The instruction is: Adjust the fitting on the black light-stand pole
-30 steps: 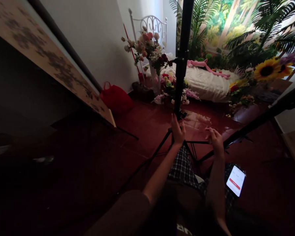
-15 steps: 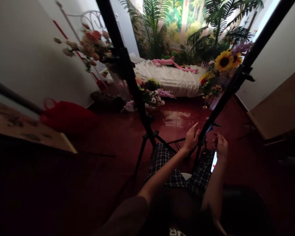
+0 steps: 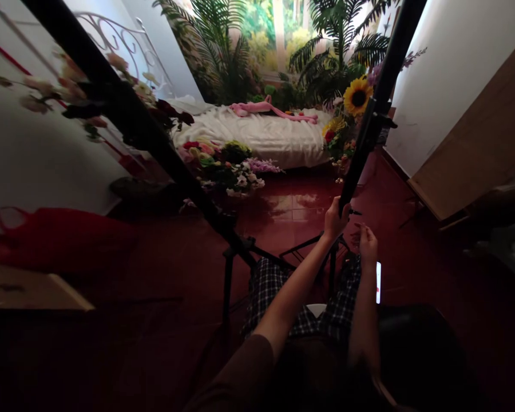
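Observation:
My left hand (image 3: 335, 220) is wrapped around the lower part of the right black stand pole (image 3: 363, 143), which leans up and to the right. Beside it, a little lower and to the right, my right hand (image 3: 368, 243) has its fingers bent together; anything between them is too dark to make out. A small dark knob or lever (image 3: 355, 213) sticks out of the pole between the two hands. A lit phone (image 3: 378, 282) shows just past my right forearm. The left black stand pole (image 3: 154, 143) slopes down towards my knees.
Stand legs (image 3: 226, 286) spread by my checked trousers (image 3: 268, 286). Ahead are a bed with a white sheet (image 3: 257, 134), a pink plush toy (image 3: 257, 107), artificial flowers (image 3: 240, 171) and a sunflower (image 3: 357, 96). A red bag (image 3: 64, 237) lies left; a wooden board (image 3: 467, 131) leans right.
My left hand, stretched out beside the right pole before, has closed around it. That pole stands more upright, and my right hand remains bent near it. The view has turned to the right.

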`<state>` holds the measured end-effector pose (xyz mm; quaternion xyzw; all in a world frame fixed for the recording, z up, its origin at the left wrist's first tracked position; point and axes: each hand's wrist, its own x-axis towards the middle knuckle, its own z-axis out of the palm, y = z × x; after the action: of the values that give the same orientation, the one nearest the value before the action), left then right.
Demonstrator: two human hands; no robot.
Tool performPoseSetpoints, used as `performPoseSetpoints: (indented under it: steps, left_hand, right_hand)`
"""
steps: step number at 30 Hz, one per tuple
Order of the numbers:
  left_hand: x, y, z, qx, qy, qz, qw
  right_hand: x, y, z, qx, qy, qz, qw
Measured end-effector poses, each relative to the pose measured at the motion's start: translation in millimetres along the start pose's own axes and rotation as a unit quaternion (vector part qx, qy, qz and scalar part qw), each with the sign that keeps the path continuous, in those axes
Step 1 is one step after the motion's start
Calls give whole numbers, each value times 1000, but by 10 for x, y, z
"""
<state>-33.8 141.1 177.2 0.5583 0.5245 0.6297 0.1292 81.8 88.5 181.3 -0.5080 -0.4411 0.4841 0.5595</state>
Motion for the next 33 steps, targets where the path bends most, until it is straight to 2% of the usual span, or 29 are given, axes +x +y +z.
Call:
performPoseSetpoints:
  steps: [8, 11, 17, 29, 33]
  left_hand:
    - [28, -48, 41, 16, 18, 13, 1000]
    - [29, -64, 57, 16, 28, 14, 999]
    - [27, -75, 60, 3, 25, 12, 1000]
    - [54, -107, 125, 7, 68, 15, 998]
    - [47, -113, 133, 12, 72, 20, 997]
  right_hand:
    - [247, -175, 124, -48, 2, -9, 999]
    - [283, -216, 165, -70, 13, -4, 997]
    - [310, -248, 161, -64, -9, -12, 998]
    - [424, -432, -89, -91, -142, -38, 985]
    - [493, -437, -185, -102, -193, -71, 973]
